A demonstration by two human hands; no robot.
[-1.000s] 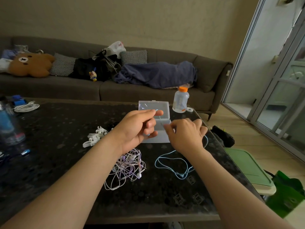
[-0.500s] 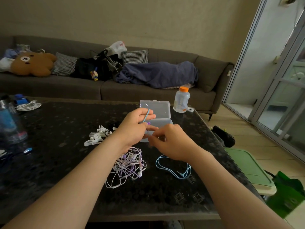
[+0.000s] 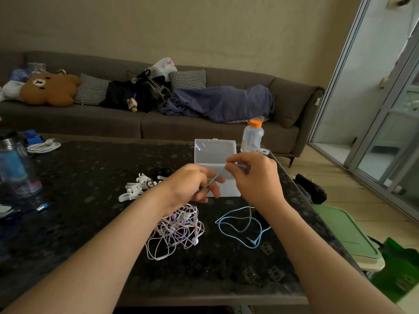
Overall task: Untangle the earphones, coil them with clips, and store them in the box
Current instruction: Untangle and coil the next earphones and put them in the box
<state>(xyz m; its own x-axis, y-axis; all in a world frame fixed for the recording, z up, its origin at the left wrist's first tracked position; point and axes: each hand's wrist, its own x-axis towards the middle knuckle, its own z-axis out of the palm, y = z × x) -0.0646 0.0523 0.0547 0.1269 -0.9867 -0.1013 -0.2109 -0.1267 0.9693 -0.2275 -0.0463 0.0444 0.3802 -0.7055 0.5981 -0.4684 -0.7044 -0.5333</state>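
My left hand (image 3: 192, 186) and my right hand (image 3: 254, 175) hold one stretch of the blue earphone cable (image 3: 240, 227) taut between them, just in front of the open clear plastic box (image 3: 215, 152). The left fingers curl round the cable's lower end and the right fingers pinch its upper end. The rest of the blue cable lies in loose loops on the table below my right wrist, its jack near the front. A tangled heap of white and purple earphones (image 3: 176, 230) sits under my left wrist. White clips (image 3: 136, 189) lie left of the box.
The dark stone table (image 3: 90, 223) carries a blue water bottle (image 3: 15, 168) and a coiled white cable (image 3: 43, 147) at the left, and an orange-capped bottle (image 3: 252, 137) behind the box. A sofa runs behind. A green lid (image 3: 340, 234) sits on the floor to the right.
My right hand has risen to the right, drawing the blue cable out from my left hand. The loops on the table have shifted and the jack end now lies exposed.
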